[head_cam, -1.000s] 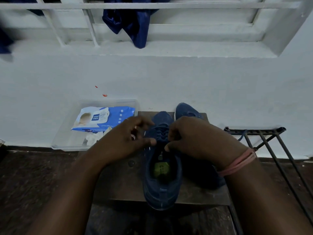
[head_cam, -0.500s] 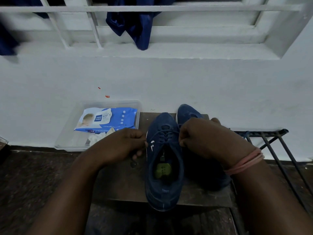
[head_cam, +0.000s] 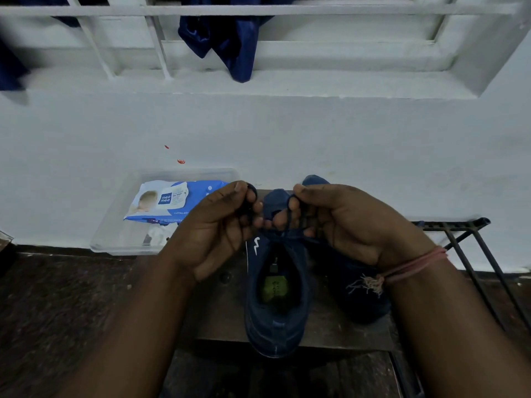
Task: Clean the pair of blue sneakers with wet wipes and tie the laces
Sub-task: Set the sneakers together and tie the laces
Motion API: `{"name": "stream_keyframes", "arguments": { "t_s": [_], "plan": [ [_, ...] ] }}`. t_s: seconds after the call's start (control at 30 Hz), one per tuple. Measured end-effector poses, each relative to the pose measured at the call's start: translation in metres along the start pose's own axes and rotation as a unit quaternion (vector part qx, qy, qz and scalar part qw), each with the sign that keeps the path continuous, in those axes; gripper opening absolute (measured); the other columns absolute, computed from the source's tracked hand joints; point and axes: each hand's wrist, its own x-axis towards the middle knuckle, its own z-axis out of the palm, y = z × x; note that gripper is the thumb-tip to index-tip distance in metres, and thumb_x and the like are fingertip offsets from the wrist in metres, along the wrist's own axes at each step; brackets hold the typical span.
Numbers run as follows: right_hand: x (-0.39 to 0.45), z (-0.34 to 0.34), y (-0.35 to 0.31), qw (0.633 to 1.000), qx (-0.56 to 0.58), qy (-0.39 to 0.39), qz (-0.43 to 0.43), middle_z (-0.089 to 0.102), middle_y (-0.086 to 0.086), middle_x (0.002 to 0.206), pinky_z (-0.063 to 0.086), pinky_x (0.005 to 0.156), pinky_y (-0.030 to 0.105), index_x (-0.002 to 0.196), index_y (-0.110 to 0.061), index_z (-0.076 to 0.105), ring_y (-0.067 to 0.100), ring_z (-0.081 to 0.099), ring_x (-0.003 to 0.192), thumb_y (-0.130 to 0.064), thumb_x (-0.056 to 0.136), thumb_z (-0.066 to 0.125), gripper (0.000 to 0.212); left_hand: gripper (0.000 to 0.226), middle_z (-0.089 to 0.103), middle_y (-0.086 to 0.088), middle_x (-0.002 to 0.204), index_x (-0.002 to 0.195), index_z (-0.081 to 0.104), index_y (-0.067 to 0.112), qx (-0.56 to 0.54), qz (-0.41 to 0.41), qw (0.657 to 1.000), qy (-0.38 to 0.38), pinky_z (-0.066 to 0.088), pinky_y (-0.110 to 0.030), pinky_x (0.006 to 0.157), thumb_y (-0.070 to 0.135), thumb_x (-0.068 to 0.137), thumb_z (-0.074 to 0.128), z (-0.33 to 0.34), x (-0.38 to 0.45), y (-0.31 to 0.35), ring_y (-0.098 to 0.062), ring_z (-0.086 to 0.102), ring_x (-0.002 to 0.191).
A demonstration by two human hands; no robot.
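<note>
At the centre of the frame, two bare hands are raised over a blue sneaker [head_cam: 277, 297] that stands on a small dark worktop [head_cam: 221, 317], its heel toward the camera and its toe toward the white wall [head_cam: 287, 133]. The left hand [head_cam: 221, 225] has its fingers curled and pinches a loop of the dark lace [head_cam: 249, 196] between thumb and fingers. The right hand [head_cam: 342, 222] is likewise curled, pinching the other loop of lace just across from it; the fingertips of the two hands are nearly touching above the sneaker's tongue. A pink thread band [head_cam: 413, 265] with a frayed knot circles the right wrist. The second sneaker [head_cam: 359, 294] sits just beside the first, to the right, largely hidden under the right hand and wrist, with only its toe showing near the wall.

Left of centre, a clear plastic tray [head_cam: 115, 234] lies on the floor against the wall, holding a blue-and-white pack of wet wipes [head_cam: 172, 201] and a crumpled white wipe [head_cam: 158, 234] below it. At the right edge, a black metal rack [head_cam: 471, 239] stands beside the worktop. Across the top of the frame, a white window grille [head_cam: 258, 10] carries a dark blue cloth [head_cam: 227, 38] hanging over the sill.
</note>
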Motion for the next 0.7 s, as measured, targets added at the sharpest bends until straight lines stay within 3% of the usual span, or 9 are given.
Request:
{"name": "stream_keyframes", "arguments": {
  "t_s": [0.07, 0.17, 0.33, 0.47, 0.57, 0.7],
  "plan": [
    [0.005, 0.001, 0.004, 0.999, 0.046, 0.006, 0.001, 0.071, 0.013, 0.087, 0.047, 0.073, 0.029, 0.086, -0.012, 0.064, 0.022, 0.069, 0.081, -0.027, 0.105, 0.047, 0.030, 0.022, 0.059, -0.003, 0.080, 0.083, 0.064, 0.015, 0.036, 0.014, 0.999, 0.034, 0.053, -0.027, 0.067, 0.027, 0.098, 0.055, 0.003, 0.003, -0.002, -0.015, 0.051, 0.065],
    [0.012, 0.002, 0.009, 0.995, 0.092, 0.024, 0.004, 0.062, 0.009, 0.076, 0.047, 0.078, 0.035, 0.084, -0.011, 0.063, 0.024, 0.063, 0.072, -0.027, 0.104, 0.049, 0.029, 0.024, 0.053, -0.006, 0.076, 0.086, 0.057, 0.011, 0.115, 0.041, 0.990, 0.074, 0.050, -0.029, 0.067, 0.027, 0.101, 0.048, 0.005, 0.005, -0.002, -0.017, 0.047, 0.063],
    [0.022, 0.001, 0.021, 0.992, 0.102, 0.066, 0.025, 0.042, 0.003, 0.061, 0.053, 0.081, 0.041, 0.077, -0.011, 0.056, 0.019, 0.043, 0.055, -0.028, 0.106, 0.047, 0.034, 0.033, 0.040, -0.001, 0.065, 0.082, 0.051, 0.011, 0.245, -0.027, 0.956, 0.161, 0.049, -0.025, 0.062, 0.026, 0.110, 0.040, -0.005, 0.006, -0.001, -0.013, 0.038, 0.054],
    [0.022, 0.001, 0.018, 0.994, 0.050, 0.087, 0.043, 0.046, 0.004, 0.061, 0.052, 0.064, 0.032, 0.075, -0.012, 0.056, 0.019, 0.046, 0.055, -0.029, 0.106, 0.047, 0.036, 0.034, 0.039, -0.001, 0.063, 0.083, 0.050, 0.011, 0.135, -0.038, 0.969, 0.205, 0.044, -0.019, 0.047, 0.024, 0.111, 0.036, 0.000, 0.009, -0.002, -0.013, 0.033, 0.051],
    [0.020, 0.001, 0.016, 0.992, -0.007, 0.102, 0.069, 0.050, 0.003, 0.060, 0.049, 0.071, 0.036, 0.074, -0.013, 0.058, 0.019, 0.051, 0.056, -0.033, 0.105, 0.049, 0.038, 0.033, 0.039, 0.002, 0.062, 0.084, 0.051, 0.014, 0.054, -0.019, 0.974, 0.219, 0.043, -0.022, 0.054, 0.021, 0.110, 0.033, -0.001, 0.011, -0.003, -0.011, 0.033, 0.051],
    [0.019, 0.005, 0.016, 0.986, -0.069, 0.124, 0.085, 0.054, 0.004, 0.058, 0.052, 0.074, 0.041, 0.074, -0.011, 0.061, 0.021, 0.056, 0.055, -0.032, 0.104, 0.051, 0.037, 0.031, 0.043, 0.002, 0.063, 0.085, 0.053, 0.013, -0.014, -0.003, 0.970, 0.243, 0.053, -0.027, 0.058, 0.018, 0.109, 0.035, -0.002, 0.013, -0.006, -0.011, 0.038, 0.052]
  ]
}}
